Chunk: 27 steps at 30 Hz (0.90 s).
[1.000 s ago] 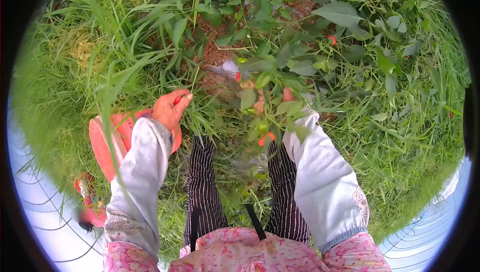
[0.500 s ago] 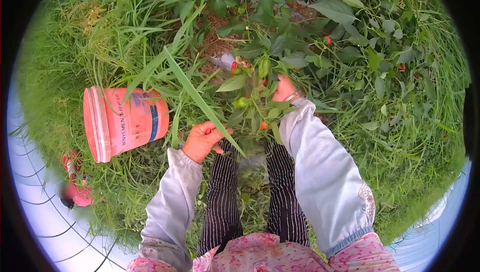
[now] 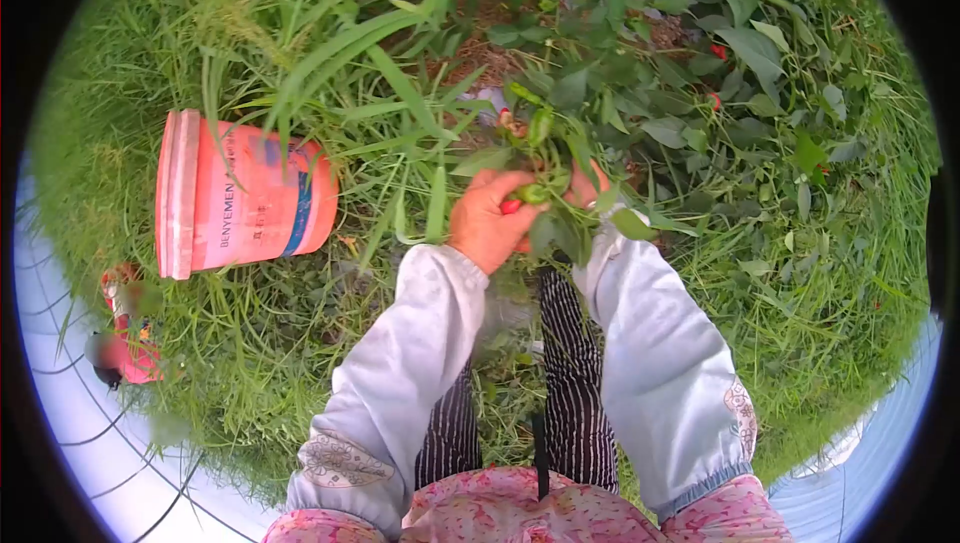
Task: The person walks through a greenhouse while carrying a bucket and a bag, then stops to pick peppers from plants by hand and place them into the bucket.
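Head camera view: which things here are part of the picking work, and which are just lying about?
Part of the work:
- left hand, at a red pepper
- right hand, mostly hidden in the leaves
- pepper plant
- pink bucket, lying on its side in the grass

Just lying about:
- tall grass
- red item at the left edge, blurred

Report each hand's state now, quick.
Left hand: closed on a red pepper among the pepper plant's leaves.
Right hand: mostly hidden by leaves; cannot tell.

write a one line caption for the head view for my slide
Both hands, left hand and right hand, work among the leaves of a pepper plant, a red pepper at the left fingers; orange bucket lies in grass.
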Motion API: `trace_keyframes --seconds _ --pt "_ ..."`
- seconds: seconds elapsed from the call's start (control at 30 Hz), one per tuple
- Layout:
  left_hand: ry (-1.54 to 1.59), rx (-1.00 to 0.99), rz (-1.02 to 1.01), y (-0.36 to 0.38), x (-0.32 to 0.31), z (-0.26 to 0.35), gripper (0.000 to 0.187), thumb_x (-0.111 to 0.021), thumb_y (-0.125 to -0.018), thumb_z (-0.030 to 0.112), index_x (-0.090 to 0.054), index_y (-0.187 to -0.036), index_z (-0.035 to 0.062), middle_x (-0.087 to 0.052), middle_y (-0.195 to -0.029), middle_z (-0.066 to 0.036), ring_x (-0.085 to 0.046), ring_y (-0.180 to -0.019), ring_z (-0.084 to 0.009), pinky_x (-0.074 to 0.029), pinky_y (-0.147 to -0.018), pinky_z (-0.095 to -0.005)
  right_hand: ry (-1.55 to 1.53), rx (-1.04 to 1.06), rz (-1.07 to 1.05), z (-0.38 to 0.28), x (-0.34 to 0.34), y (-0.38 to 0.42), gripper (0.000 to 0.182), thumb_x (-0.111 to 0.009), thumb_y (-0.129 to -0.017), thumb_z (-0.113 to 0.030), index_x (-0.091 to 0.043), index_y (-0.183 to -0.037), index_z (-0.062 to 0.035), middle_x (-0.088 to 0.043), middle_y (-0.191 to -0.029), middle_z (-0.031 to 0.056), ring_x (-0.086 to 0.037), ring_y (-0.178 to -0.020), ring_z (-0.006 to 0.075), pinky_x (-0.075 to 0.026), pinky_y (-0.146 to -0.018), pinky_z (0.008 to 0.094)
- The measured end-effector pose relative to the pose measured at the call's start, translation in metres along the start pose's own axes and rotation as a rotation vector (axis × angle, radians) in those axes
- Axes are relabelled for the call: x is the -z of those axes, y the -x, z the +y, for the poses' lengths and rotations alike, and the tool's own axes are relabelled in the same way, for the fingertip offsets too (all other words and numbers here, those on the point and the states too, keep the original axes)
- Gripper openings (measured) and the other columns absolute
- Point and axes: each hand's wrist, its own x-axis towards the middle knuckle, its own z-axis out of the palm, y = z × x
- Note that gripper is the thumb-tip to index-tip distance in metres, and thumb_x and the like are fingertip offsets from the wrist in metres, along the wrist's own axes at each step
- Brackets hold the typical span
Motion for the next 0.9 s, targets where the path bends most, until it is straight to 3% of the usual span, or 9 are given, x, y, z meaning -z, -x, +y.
trace_keyframes --seconds 0.13,0.3,0.47,0.53,0.6,0.7,0.77,0.87,0.9 --pt "-0.168 -0.139 -0.201 0.003 0.012 -0.003 0.016 -0.062 -0.078 0.009 -0.059 -0.092 0.0016 -0.052 -0.081 -0.004 -0.053 -0.064 -0.01 -0.048 -0.052 -0.025 0.242 0.077 -0.028 -0.003 0.007 0.0 0.023 -0.053 -0.082 -0.016 -0.054 -0.103 -0.0053 -0.058 -0.09 0.0084 -0.057 -0.077 0.0205 -0.047 -0.067 0.033" --pt "0.052 0.4 -0.392 0.019 0.038 0.029 0.023 -0.063 -0.078 0.023 -0.06 -0.088 0.0027 -0.057 -0.064 0.002 -0.05 -0.055 -0.0076 -0.042 -0.054 -0.0217 0.442 0.151 -0.042 0.002 0.012 -0.001 0.027 -0.053 -0.081 -0.012 -0.052 -0.107 -0.0054 -0.058 -0.092 0.009 -0.057 -0.081 0.021 -0.047 -0.07 0.0328" --pt "-0.405 0.124 -0.818 0.063 0.066 0.032 0.022 -0.064 -0.076 0.024 -0.061 -0.081 0.0025 -0.058 -0.065 -0.001 -0.052 -0.057 -0.0094 -0.043 -0.056 -0.0242 0.968 0.277 -0.209 -0.007 0.007 -0.01 0.03 -0.049 -0.083 -0.011 -0.049 -0.113 -0.0065 -0.059 -0.099 0.0111 -0.056 -0.085 0.0196 -0.045 -0.073 0.0318" --pt "-0.31 0.147 -0.457 0.074 0.12 0.028 0.019 -0.062 -0.078 0.015 -0.059 -0.089 -0.0003 -0.058 -0.071 -0.003 -0.055 -0.067 -0.0091 -0.045 -0.063 -0.0233 -0.072 -0.065 0.037 0.006 0.004 -0.015 0.032 -0.051 -0.082 -0.013 -0.048 -0.113 -0.0061 -0.06 -0.098 0.0108 -0.057 -0.082 0.0187 -0.046 -0.07 0.031" --pt "-0.01 0.057 -0.015 0.082 0.188 0.06 0.022 -0.062 -0.077 0.006 -0.059 -0.099 0.0023 -0.057 -0.081 0.0 -0.051 -0.073 -0.0072 -0.043 -0.062 -0.0218 -0.08 -0.143 0.109 0.009 0.003 -0.005 0.033 -0.052 -0.082 -0.015 -0.047 -0.113 -0.0059 -0.061 -0.097 0.0101 -0.057 -0.081 0.0181 -0.046 -0.067 0.0302" --pt "-0.304 -0.368 0.625 0.075 0.303 0.123 0.016 -0.059 -0.08 0.006 -0.059 -0.095 0.0022 -0.055 -0.072 0.002 -0.048 -0.063 -0.0034 -0.041 -0.058 -0.0182 1.468 0.416 -0.056 -0.016 0.001 0.016 0.036 -0.053 -0.081 -0.015 -0.043 -0.114 -0.0047 -0.062 -0.095 0.0085 -0.058 -0.081 0.0172 -0.048 -0.063 0.0304" --pt "-0.413 -0.305 0.759 0.07 0.37 0.142 0.014 -0.059 -0.081 0.014 -0.06 -0.091 0.0047 -0.057 -0.068 0.003 -0.049 -0.06 -0.0024 -0.038 -0.05 -0.0169 0.716 0.168 0.068 0.006 0.007 0.009 0.03 -0.052 -0.081 -0.013 -0.046 -0.108 -0.0032 -0.062 -0.094 0.0091 -0.059 -0.082 0.0195 -0.048 -0.066 0.0312" --pt "-0.4 -0.177 0.712 0.065 0.388 0.149 0.015 -0.059 -0.081 0.018 -0.06 -0.09 0.0054 -0.057 -0.066 0.002 -0.049 -0.058 -0.0028 -0.037 -0.046 -0.0171 0.557 0.124 0.092 -0.007 -0.013 0.001 0.033 -0.052 -0.078 -0.01 -0.047 -0.111 -0.003 -0.059 -0.098 0.0122 -0.058 -0.083 0.0239 -0.048 -0.071 0.0322" --pt "-0.374 -0.215 0.587 0.063 0.383 0.14 0.016 -0.06 -0.081 0.016 -0.06 -0.092 0.0045 -0.056 -0.067 0.002 -0.049 -0.059 -0.0027 -0.038 -0.047 -0.0173 0.94 0.26 0.053 -0.014 -0.016 0.001 0.036 -0.051 -0.079 -0.011 -0.046 -0.114 -0.0054 -0.058 -0.097 0.0118 -0.058 -0.081 0.023 -0.048 -0.071 0.0327"
